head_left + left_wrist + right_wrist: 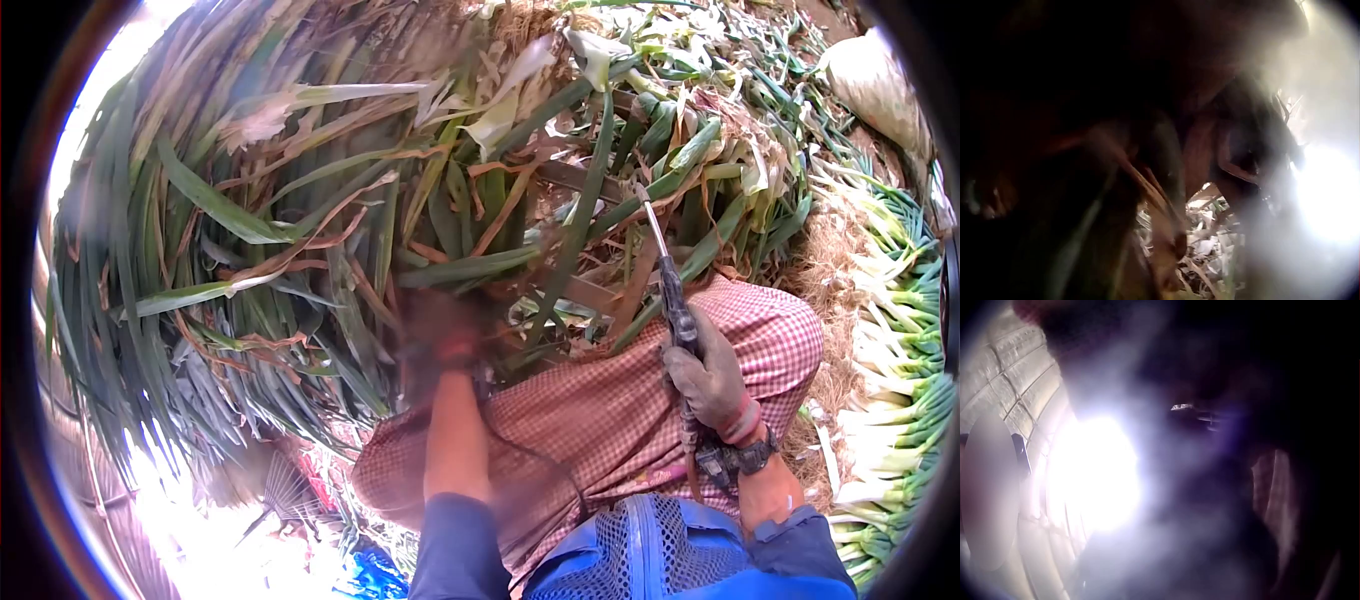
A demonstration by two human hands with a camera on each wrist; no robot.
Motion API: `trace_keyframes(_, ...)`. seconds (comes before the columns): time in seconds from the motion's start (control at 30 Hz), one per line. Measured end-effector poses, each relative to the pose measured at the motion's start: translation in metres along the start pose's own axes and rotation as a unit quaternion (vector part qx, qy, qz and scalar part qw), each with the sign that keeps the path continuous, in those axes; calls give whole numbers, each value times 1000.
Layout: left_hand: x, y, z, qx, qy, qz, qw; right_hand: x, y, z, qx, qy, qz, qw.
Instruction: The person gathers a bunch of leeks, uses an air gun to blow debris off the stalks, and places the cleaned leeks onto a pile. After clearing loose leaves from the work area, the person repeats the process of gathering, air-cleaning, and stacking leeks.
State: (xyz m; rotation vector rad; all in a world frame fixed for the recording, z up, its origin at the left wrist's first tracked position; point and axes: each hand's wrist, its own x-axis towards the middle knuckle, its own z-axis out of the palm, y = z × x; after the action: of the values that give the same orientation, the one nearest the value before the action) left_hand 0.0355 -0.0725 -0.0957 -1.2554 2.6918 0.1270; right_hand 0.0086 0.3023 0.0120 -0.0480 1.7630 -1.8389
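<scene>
My gloved right hand (708,375) grips a long dark tool (677,305) with a slim metal tip, held above the checked cloth on my lap. The tip points up toward the leafy heap. My left hand (445,330) reaches into the lower edge of a big pile of green onions (250,230), its outline smeared by motion. Long green leaves and dry brown ones surround it; I cannot tell whether its fingers hold any. Dark leaves (1169,150) fill much of the left wrist view. The right wrist view is mostly dark and glare, with the hand's grip hidden.
Clean green onions (900,390) with white stalks lie in a row at the right. Loose leaves and trimmings (740,150) are heaped ahead. A pale sack (880,95) stands at the far right. Blue plastic (370,573) lies at the lower left, and a dark cord (540,455) crosses my lap.
</scene>
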Motion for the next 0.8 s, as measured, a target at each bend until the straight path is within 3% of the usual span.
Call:
trace_keyframes(0.13,8,3,-19,32,-71,-23,997,-14,-3,-11,33,-4,1,999)
trace_keyframes(0.23,-5,3,-22,88,23,79,993,-24,-9,-22,59,-24,1,998)
trace_keyframes(0.37,-30,14,-21,40,-36,83,995,-32,-12,-26,123,-18,-4,992)
trace_keyframes(0.4,-58,34,-46,60,-77,149,984,-32,-9,-29,133,-27,-10,991)
trace_keyframes(0.47,-102,53,-35,-13,-125,176,976,-33,-4,-31,119,-27,-19,992)
trace_keyframes(0.5,-124,55,-16,-104,-130,136,977,-34,-2,-32,109,-29,-30,993)
trace_keyframes(0.53,-154,56,-7,-93,-97,172,976,-34,-1,-34,110,-40,-28,993)
trace_keyframes(0.63,-196,39,-5,-74,-146,168,972,-45,-13,-32,129,-33,-32,991)
trace_keyframes(0.7,-181,-7,0,-79,-158,162,971,-45,-28,-41,74,-51,-43,995)
trace_keyframes(0.77,-168,-17,-23,-28,-148,138,979,-33,-43,-42,-59,-26,-129,990)
trace_keyframes(0.8,-161,-23,-28,-47,-120,127,983,-26,-46,-48,-160,-26,-96,982)
